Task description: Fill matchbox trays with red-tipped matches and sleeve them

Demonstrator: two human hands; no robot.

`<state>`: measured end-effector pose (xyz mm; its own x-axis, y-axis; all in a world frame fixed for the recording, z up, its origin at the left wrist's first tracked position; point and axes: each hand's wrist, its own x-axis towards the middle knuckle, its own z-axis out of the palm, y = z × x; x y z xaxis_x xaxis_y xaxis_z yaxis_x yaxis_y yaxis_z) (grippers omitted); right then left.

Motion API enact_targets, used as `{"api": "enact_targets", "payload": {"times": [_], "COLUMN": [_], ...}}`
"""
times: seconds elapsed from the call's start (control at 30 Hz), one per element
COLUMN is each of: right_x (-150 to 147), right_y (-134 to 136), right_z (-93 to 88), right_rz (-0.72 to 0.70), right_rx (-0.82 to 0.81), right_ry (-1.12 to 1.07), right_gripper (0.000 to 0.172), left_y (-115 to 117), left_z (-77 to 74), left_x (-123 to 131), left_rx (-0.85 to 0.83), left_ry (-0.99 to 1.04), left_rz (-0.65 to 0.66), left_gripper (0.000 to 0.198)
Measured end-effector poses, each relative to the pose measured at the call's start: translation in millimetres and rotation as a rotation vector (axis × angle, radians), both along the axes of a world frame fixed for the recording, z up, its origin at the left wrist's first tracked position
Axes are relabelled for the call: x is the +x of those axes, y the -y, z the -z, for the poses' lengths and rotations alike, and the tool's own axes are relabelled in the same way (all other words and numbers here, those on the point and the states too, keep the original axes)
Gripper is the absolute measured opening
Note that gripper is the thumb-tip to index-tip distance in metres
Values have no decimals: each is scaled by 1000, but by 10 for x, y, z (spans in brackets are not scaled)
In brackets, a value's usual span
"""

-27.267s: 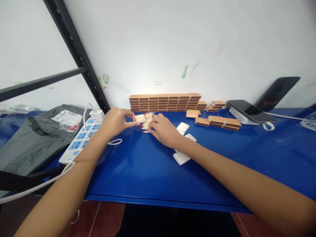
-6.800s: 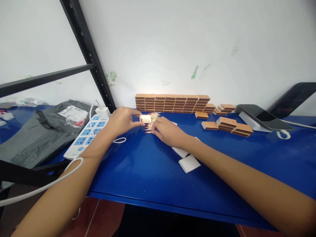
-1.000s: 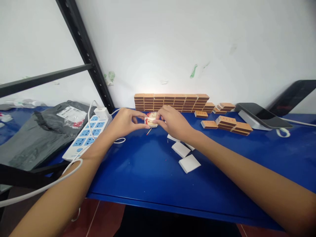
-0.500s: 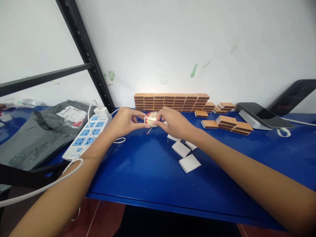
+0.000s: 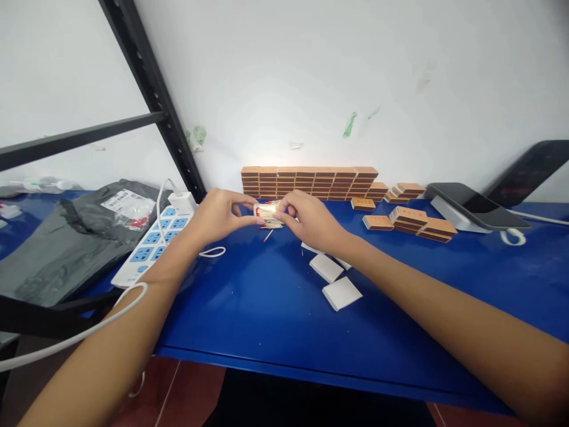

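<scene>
My left hand [image 5: 222,214] grips the left end of a small white matchbox tray [image 5: 256,209] between thumb and fingers. Red-tipped matches [image 5: 268,211] lie in and across the tray, reaching toward my right hand [image 5: 306,214], whose thumb and fingertips pinch their right ends. Beneath the tray more matches [image 5: 272,225] lie on the blue table, and a single match [image 5: 268,235] points toward the front. How much of the tray sits behind my right fingers is hidden. White blank sleeves or trays [image 5: 342,293] lie below my right wrist.
A wall of stacked matchboxes [image 5: 311,182] stands at the back, with more boxes [image 5: 409,217] to the right. Farther right is a phone on a stand [image 5: 462,204]. At left are a power strip [image 5: 153,243], white cable [image 5: 124,311], grey plastic bag [image 5: 102,231] and black rack post [image 5: 151,77].
My left hand has shifted slightly left with the tray. My right fingers have moved a little left along the matches, and more matches beneath the tray now show.
</scene>
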<state>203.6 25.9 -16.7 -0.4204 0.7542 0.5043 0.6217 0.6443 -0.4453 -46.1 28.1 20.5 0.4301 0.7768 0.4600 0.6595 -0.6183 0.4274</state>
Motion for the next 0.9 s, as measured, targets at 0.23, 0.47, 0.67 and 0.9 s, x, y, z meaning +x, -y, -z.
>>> {"api": "enact_targets", "payload": {"times": [0.23, 0.47, 0.67, 0.9], "right_x": [-55, -41, -11, -18], "right_y": [47, 24, 20, 22], "right_z": [141, 189, 172, 160], "right_rz": [-153, -99, -52, -39], "right_rx": [-71, -74, -29, -9], "right_ry": [167, 244, 291, 302], "right_gripper": [12, 7, 18, 20], "left_y": [-47, -35, -41, -42], "left_z": [4, 15, 12, 19], "left_x": [-49, -18, -28, -27], "left_rx": [42, 51, 65, 45], "left_ry": [-117, -141, -122, -130], "left_rz": [-153, -156, -130, -127], "left_gripper": [36, 30, 33, 33]}}
